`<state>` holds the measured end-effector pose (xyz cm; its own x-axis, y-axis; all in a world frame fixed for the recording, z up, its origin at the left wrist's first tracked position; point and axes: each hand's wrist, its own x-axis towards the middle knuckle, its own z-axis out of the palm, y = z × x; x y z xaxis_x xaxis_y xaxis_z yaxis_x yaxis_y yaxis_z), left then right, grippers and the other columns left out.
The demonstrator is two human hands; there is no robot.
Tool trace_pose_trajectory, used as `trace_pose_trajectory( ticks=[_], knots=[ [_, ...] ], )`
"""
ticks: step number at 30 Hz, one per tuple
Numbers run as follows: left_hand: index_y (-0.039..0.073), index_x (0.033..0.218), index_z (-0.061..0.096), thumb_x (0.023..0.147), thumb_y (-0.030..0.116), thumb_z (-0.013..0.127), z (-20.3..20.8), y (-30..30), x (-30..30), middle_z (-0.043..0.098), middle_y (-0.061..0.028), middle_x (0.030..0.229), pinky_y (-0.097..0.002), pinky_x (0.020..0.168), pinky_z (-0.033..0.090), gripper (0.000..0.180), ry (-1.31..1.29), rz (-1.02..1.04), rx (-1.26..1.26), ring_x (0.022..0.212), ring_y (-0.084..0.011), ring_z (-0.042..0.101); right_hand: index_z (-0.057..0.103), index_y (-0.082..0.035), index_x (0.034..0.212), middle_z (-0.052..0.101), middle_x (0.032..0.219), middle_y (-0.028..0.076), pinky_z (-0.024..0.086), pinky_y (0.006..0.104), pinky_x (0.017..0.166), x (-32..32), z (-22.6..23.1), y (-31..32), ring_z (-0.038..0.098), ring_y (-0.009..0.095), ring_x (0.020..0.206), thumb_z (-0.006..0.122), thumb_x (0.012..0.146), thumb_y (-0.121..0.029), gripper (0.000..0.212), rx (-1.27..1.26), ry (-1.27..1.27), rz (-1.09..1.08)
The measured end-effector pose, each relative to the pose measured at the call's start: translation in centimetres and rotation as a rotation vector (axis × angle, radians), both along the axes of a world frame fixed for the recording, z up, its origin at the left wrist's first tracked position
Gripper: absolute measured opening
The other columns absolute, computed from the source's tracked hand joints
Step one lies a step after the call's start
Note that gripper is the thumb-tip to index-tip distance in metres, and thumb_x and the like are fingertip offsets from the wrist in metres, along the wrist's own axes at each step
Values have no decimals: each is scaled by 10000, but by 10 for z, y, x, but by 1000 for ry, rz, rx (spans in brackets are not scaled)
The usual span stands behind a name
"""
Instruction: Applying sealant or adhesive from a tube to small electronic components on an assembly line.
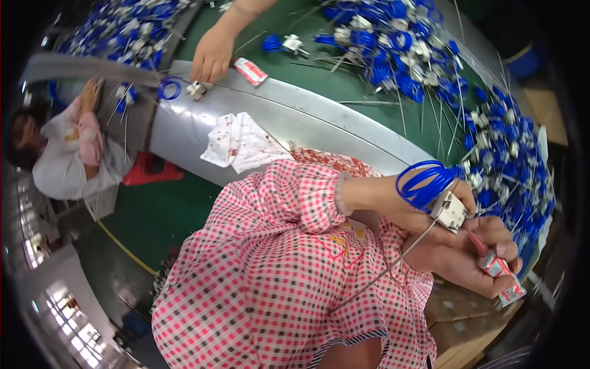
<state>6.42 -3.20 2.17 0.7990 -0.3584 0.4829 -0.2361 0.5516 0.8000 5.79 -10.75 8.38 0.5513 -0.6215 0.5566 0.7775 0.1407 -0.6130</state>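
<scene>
My left hand (462,192) reaches across to the right, its fingers closed round a small white block with metal parts, which looks like a capillary thermostat (450,212). A blue coil (424,184) of thin tubing hangs from it over my wrist, and a thin rod slants down across my lap. Just below, my right hand (464,269) pinches a small red-and-white squeeze tube (493,265). The tube's reddish nozzle points up at the thermostat's lower edge; whether it touches cannot be made out. My left fingertips are partly hidden behind the thermostat.
Large heaps of similar blue-coiled thermostats (393,46) cover the green bench ahead and to the right. On the metal edge (319,114) lie another tube (251,72) and a stained white cloth (236,144). A co-worker's hand (212,58) holds a thermostat opposite; another person sits left near a red stool (144,172).
</scene>
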Motion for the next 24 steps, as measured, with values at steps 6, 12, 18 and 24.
trace_pose_trajectory(
  ticks=[6,12,18,24],
  knots=[
    [67,916,550,733,151,689,-10,-8,25,555,-7,806,-244,631,448,244,369,234,-70,720,-75,522,467,-82,738,417,602,-6,211,232,438,11,0,-73,273,106,438,533,749,-245,176,300,-111,-85],
    [58,1249,233,810,218,556,-3,-23,120,488,-70,938,-293,682,456,568,452,552,175,801,-137,498,436,-99,703,433,622,-4,233,222,443,-3,-4,-147,334,110,486,545,756,-213,167,387,-139,-434],
    [30,1193,312,765,42,486,32,-77,256,504,-73,829,-259,576,438,462,297,467,-291,700,-132,515,415,-108,785,451,661,-7,223,196,424,-29,-28,-191,313,97,486,466,847,-284,193,320,82,-675],
    [5,1280,200,788,32,441,113,-210,296,479,-159,977,-292,633,453,548,-86,949,-189,704,-164,531,411,-102,761,452,651,-6,221,192,414,-45,-38,-212,328,87,482,465,844,-276,200,409,114,-678]
  ],
)
